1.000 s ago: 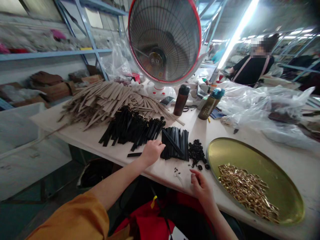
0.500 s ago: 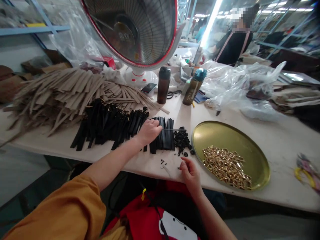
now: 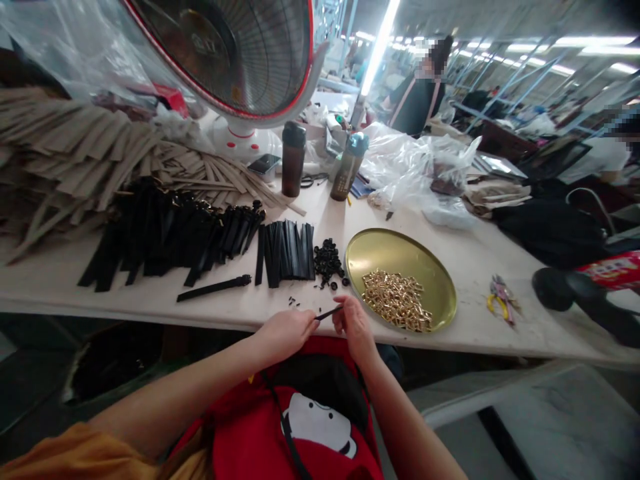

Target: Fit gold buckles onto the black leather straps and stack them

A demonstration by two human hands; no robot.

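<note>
Between our left hand [image 3: 291,331] and right hand [image 3: 357,325], fingertips of both pinched on its ends, we hold a thin black strip [image 3: 329,313], with golden metal fittings [image 3: 397,300] on a brass-coloured tray [image 3: 436,273] right of our fingers, small black discs [image 3: 327,259] and stacked black strips [image 3: 287,255] beyond them, two bottles [image 3: 293,163] farther.

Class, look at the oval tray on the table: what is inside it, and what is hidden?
A heap of small, shiny gold-coloured pieces lies in the tray, towards its near side. The pieces at the bottom, and the tray floor beneath them, are covered and cannot be seen.
</note>
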